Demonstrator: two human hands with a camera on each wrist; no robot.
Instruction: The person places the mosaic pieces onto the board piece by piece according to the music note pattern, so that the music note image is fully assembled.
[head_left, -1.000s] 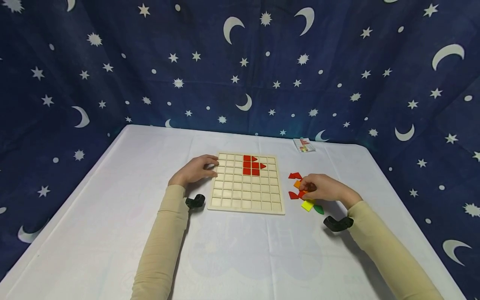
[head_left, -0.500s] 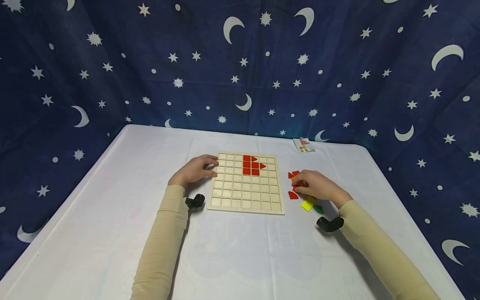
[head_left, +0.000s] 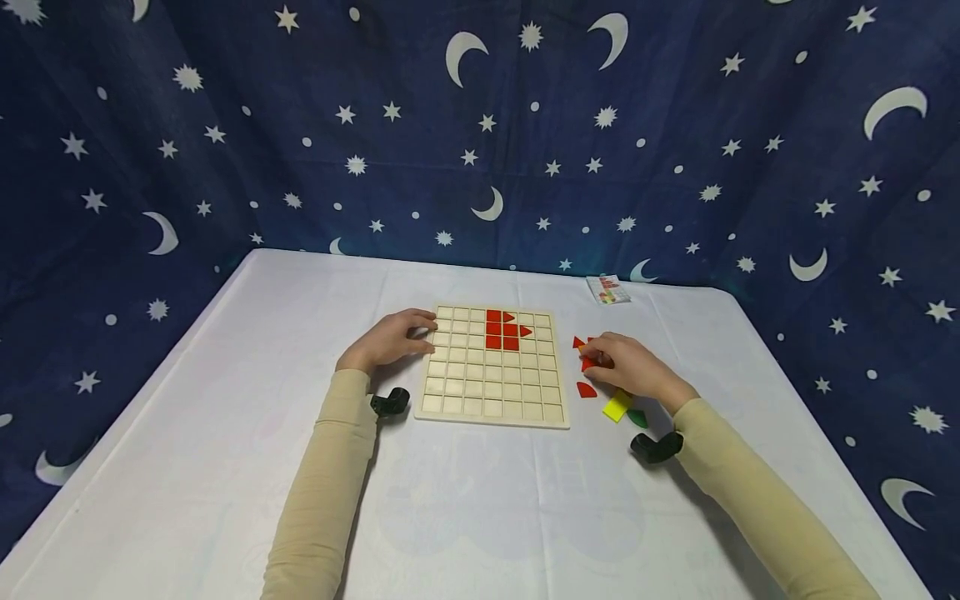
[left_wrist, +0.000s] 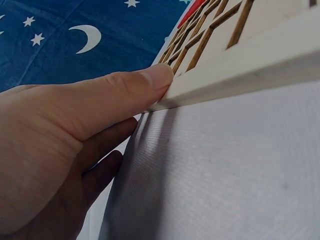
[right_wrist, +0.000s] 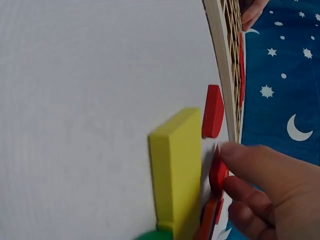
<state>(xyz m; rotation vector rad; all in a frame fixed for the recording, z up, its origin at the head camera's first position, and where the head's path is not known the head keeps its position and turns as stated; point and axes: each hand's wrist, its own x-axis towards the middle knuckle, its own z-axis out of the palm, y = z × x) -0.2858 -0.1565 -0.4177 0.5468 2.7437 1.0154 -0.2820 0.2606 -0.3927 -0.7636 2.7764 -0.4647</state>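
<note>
A pale wooden grid board [head_left: 465, 375] lies on the table, with several red squares [head_left: 494, 329] and two pointed red pieces [head_left: 526, 332] set in its upper middle cells. My left hand [head_left: 393, 337] rests at the board's left edge; in the left wrist view its thumb [left_wrist: 155, 77] lies on the rim, fingers beside it. Right of the board, my right hand [head_left: 628, 365] pinches a red piece [right_wrist: 218, 172] low among loose pieces, partly hiding them. Near it lie a red rounded piece [head_left: 587, 390], a yellow block [head_left: 617, 406], a green piece [head_left: 637, 418] and an orange piece [right_wrist: 207, 220].
A small printed pattern card [head_left: 608, 290] lies at the back right of the white-covered table [head_left: 480, 508]. A dark blue curtain [head_left: 420, 133] with moons and stars stands behind and around it. Each wrist carries a black camera mount [head_left: 657, 447].
My right hand has moved left and away from me with a red piece, and nearby red pieces have shifted slightly. The yellow block shows more fully. My left hand and the board stay put.
</note>
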